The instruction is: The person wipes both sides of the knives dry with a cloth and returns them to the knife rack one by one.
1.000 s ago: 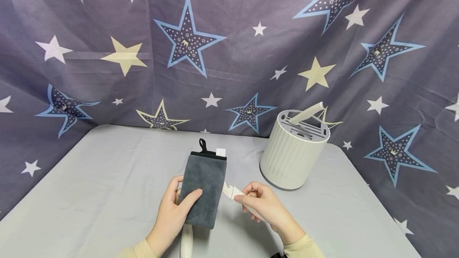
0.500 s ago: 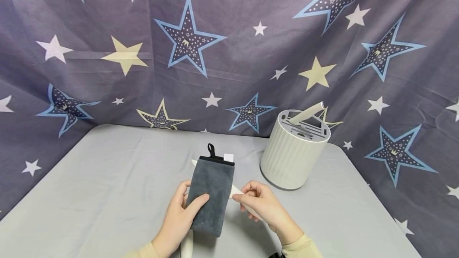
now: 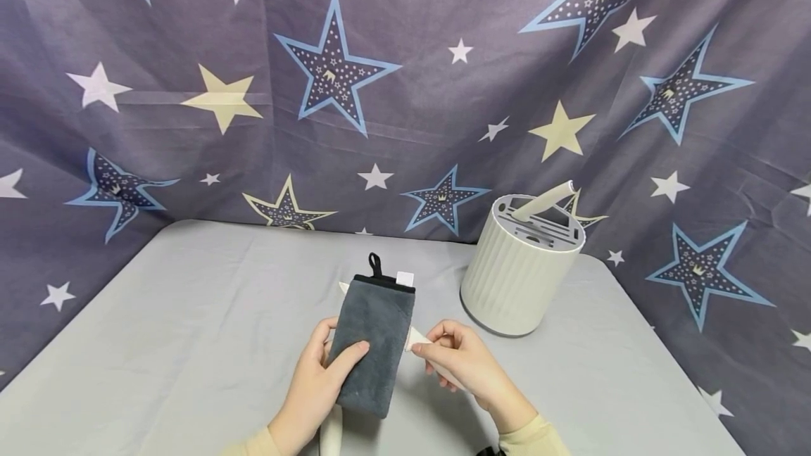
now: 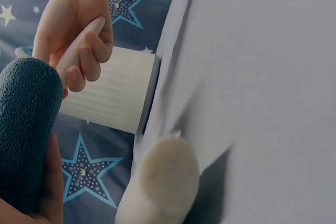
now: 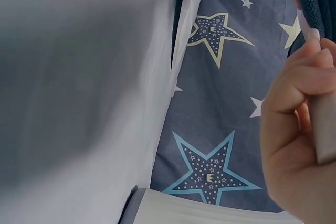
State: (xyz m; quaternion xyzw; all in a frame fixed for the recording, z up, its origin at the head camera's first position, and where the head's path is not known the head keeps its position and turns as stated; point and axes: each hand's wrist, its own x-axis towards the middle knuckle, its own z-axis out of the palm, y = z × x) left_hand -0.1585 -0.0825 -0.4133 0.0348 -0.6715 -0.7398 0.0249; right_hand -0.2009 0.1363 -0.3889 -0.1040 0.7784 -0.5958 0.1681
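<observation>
My left hand [image 3: 319, 378] holds a dark grey plush cloth [image 3: 376, 347] with a black hanging loop, thumb across its front. A white knife passes behind the cloth. Its pointed tip [image 3: 343, 288] shows at the cloth's upper left, while the cloth hides most of the blade. By its pale handle [image 4: 79, 51], the knife is gripped in my right hand [image 3: 465, 361], close to the cloth's right edge. The right wrist view shows the fingers curled round this handle [image 5: 323, 124]. Below the cloth, another off-white handle [image 3: 331, 431] lies on the table, its other end hidden.
A ribbed cream knife block [image 3: 516, 273] stands at the back right, one handle [image 3: 541, 200] sticking out of its slotted top. The table [image 3: 158, 329] has a light grey cover. A star-patterned curtain [image 3: 393, 118] hangs behind.
My left hand has moved the cloth right and slightly down, towards the knife's handle; the tip now shows at the cloth's left. My right hand has barely moved.
</observation>
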